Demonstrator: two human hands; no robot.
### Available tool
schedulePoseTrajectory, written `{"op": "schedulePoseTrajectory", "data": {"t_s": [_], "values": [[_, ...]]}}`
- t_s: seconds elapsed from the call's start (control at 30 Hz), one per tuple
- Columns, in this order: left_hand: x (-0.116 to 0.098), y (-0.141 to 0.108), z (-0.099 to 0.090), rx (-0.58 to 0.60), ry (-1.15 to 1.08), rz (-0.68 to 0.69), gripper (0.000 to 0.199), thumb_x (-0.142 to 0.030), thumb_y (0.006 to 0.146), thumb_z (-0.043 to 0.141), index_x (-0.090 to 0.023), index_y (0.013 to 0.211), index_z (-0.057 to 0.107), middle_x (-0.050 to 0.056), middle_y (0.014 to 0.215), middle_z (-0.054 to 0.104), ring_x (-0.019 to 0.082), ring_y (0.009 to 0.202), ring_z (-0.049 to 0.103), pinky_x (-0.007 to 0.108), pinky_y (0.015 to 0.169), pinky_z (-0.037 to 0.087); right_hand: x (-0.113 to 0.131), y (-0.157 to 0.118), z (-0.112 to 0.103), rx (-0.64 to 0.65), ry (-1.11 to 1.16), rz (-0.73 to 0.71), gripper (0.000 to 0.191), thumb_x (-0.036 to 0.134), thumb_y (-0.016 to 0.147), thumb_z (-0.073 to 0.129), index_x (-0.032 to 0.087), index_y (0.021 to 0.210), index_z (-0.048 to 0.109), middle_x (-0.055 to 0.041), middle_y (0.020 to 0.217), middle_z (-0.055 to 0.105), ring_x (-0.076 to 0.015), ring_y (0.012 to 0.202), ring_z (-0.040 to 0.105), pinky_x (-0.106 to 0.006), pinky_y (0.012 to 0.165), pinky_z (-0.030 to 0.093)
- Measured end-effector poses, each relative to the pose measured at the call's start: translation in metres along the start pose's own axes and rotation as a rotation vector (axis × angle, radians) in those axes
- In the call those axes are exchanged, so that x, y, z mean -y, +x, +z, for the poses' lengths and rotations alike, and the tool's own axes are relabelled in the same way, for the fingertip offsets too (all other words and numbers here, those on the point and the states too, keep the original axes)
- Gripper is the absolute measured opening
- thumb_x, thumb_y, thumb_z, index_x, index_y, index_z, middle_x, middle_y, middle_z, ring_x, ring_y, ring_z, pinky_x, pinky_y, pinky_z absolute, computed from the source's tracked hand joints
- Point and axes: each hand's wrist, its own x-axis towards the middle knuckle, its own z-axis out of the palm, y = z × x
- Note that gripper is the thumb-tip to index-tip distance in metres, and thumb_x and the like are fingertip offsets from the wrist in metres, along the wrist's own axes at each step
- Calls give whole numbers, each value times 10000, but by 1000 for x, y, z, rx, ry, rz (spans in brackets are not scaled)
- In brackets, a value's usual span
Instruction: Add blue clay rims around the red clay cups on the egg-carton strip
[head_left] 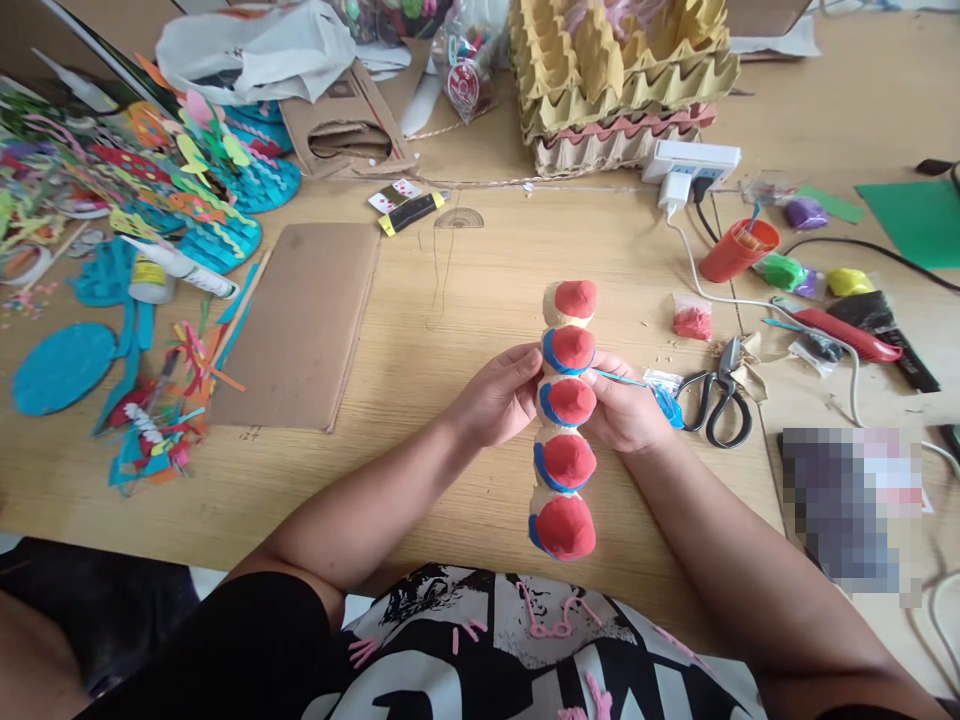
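An egg-carton strip (568, 461) with a row of cups hangs over the table in front of me. Red clay caps the cups, and blue clay lines the left and lower edges of most; the farthest one shows bare carton beside its red. My left hand (504, 392) grips the strip's left side near the second and third cups, thumb on top and fingers partly hidden. Close against the right side, my right hand (626, 405) is closed around a thin blue stick tool (619, 378). Whether its fingers also support the strip cannot be made out.
Black-handled scissors (720, 392) and a packet of blue clay (665, 403) lie right of my right hand. A cardboard sheet (300, 320) lies left, near colourful craft pieces. Stacked egg trays (622, 90), a power strip (694, 160) and a red cup (739, 250) stand farther back.
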Motion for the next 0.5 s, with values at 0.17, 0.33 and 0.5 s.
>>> {"op": "schedulePoseTrajectory", "data": {"t_s": [0.17, 0.33, 0.5], "values": [[-2, -1, 5, 15, 0, 20, 317, -527, 822, 788, -218, 871, 740, 21, 782, 662, 176, 744, 581, 340, 732, 436, 0, -1, 2, -53, -22, -29, 189, 385, 702, 899, 334, 833, 773, 17, 810, 772, -190, 690, 676, -397, 701, 573], [2, -1, 3, 68, 4, -17, 342, -575, 854, 735, -234, 846, 718, 52, 814, 674, 191, 730, 558, 337, 672, 429, 1, -1, 4, -97, 15, -55, 199, 373, 701, 908, 320, 846, 782, 26, 784, 761, -160, 643, 652, -362, 662, 566], [2, 1, -5, 47, -21, -76, 245, -450, 829, 780, -221, 905, 740, 36, 761, 638, 167, 675, 547, 325, 633, 413, 2, 1, 2, -51, 25, -34, 197, 360, 709, 905, 307, 854, 783, 41, 777, 773, -140, 647, 671, -314, 622, 577]]}}
